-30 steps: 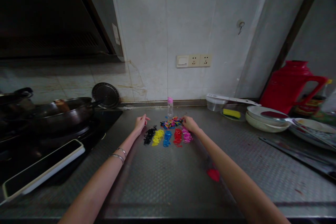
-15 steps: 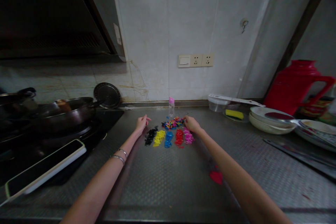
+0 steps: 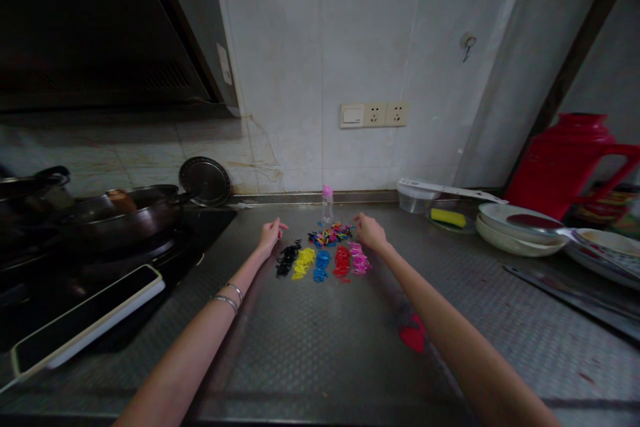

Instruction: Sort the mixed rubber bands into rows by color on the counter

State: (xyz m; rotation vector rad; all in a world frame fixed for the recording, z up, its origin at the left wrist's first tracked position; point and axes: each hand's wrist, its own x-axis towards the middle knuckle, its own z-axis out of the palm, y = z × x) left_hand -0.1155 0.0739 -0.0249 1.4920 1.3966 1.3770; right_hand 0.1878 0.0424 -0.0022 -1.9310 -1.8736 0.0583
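Small bands lie in separate piles on the metal counter: black (image 3: 288, 259), yellow (image 3: 303, 263), blue (image 3: 321, 265), red (image 3: 342, 263) and pink (image 3: 359, 259). Behind them is a mixed-colour pile (image 3: 331, 234), with a clear bottle with a pink cap (image 3: 327, 204) standing at its back. My left hand (image 3: 271, 236) rests beside the black pile, its fingers partly bent and closed together; what they hold, if anything, is too small to name. To the right of the mixed pile, my right hand (image 3: 369, 231) has its fingers pinched, their content too small to make out.
At the left, a pan (image 3: 127, 217) sits on the stove and a phone (image 3: 87, 320) lies near the edge. Bowls (image 3: 520, 230), a yellow sponge (image 3: 447, 217), a plastic cup (image 3: 417, 199), a knife (image 3: 570, 300) and a red jug (image 3: 560, 163) are at the right.
My right hand has moved slightly right, away from the mixed pile. My left hand has stayed in place.
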